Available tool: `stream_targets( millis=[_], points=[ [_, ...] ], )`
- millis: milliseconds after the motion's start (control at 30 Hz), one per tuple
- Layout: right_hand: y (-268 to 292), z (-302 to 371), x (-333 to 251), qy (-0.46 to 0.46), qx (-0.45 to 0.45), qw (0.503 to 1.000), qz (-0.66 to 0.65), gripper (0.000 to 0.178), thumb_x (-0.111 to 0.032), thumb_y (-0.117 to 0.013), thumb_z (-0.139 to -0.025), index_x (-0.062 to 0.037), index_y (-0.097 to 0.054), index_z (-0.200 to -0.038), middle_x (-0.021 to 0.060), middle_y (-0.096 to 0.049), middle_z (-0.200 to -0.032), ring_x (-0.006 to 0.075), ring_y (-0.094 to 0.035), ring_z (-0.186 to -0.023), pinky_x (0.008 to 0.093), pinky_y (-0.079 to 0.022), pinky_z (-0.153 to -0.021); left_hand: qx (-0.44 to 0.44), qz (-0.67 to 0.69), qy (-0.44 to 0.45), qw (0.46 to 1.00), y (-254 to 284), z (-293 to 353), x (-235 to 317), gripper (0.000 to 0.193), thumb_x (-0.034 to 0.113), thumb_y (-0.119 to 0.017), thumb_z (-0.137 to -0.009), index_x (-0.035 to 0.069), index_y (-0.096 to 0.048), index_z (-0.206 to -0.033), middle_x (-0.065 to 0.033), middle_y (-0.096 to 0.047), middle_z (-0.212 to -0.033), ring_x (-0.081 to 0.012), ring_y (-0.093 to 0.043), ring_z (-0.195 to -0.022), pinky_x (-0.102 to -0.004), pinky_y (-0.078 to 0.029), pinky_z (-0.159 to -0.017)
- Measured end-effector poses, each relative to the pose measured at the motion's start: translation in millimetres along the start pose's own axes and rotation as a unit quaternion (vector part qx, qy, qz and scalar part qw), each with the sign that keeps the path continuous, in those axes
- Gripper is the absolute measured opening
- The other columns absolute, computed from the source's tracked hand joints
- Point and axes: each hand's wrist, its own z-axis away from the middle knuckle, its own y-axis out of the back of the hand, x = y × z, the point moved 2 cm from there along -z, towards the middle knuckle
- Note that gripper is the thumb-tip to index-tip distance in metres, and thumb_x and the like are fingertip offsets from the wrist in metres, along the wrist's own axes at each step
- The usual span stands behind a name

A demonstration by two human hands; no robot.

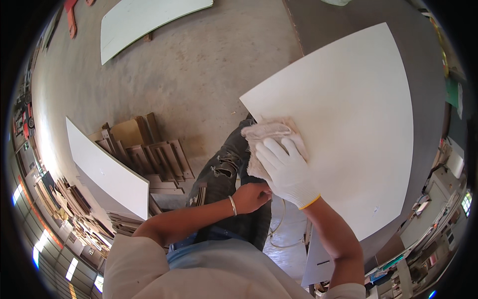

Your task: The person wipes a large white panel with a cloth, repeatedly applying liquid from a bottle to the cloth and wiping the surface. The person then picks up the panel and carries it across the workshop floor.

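My right hand (285, 167), in a white knit glove with a yellow cuff, presses a pinkish rag (271, 130) onto the white panel (348, 114). Its fingers stretch over the bunched cloth near the panel's left edge. The panel has a curved outline and lies on a grey-brown surface (423, 99). Bare and wearing a silver bangle, my left hand (253, 198) is close beside the right wrist, by the panel's edge. The left fingers are curled in; what they hold, if anything, is hidden.
Left of me, another white panel (107, 167) leans beside stacked brown boards (162, 159). A third white panel (149, 22) rests farther off on the concrete floor (214, 65). A thin hose (283, 219) hangs below the work panel. Tools and scraps crowd the right side.
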Motion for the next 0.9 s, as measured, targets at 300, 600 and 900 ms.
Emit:
stream_targets(
  millis=[300,600,900],
  points=[
    [17.9,230.6,-45.1,-0.149,-0.073,0.985,0.042,0.042,-0.022,-0.070,-0.077,-0.0075,-0.069,-0.116,0.0038,-0.063,-0.121,0.0311,-0.054,-0.109,0.0495,-0.043,-0.098,0.156,-0.123,-0.175,0.964,-3.2,18.6,-34.5,0.024,0.006,-0.067,-0.093,0.005,-0.070,-0.117,-0.0113,-0.077,-0.096,-0.0269,-0.074,-0.077,-0.0367,-0.058,-0.070],
    [-75.6,582.6,-146.0,-0.723,0.260,0.637,-0.059,0.046,-0.011,-0.061,-0.086,-0.0026,-0.066,-0.131,0.0155,-0.062,-0.129,0.0306,-0.056,-0.124,0.0431,-0.041,-0.112,0.116,-0.527,-0.423,0.728,-5.9,-39.7,126.2,0.064,0.003,-0.069,-0.081,0.003,-0.052,-0.143,-0.0147,-0.053,-0.149,-0.0351,-0.047,-0.140,-0.0511,-0.038,-0.115],
    [-257.5,526.8,-317.2,-0.612,0.648,0.149,-0.429,0.016,-0.010,-0.057,-0.091,-0.0044,-0.069,-0.101,-0.0053,-0.058,-0.090,0.0065,-0.050,-0.075,0.0251,-0.041,-0.064,-0.046,-0.750,-0.412,0.515,-159.5,-105.5,120.5,0.084,0.003,-0.058,-0.091,0.011,-0.021,-0.165,-0.0205,-0.010,-0.173,-0.0448,-0.005,-0.159,-0.0666,-0.008,-0.126]
  ],
)
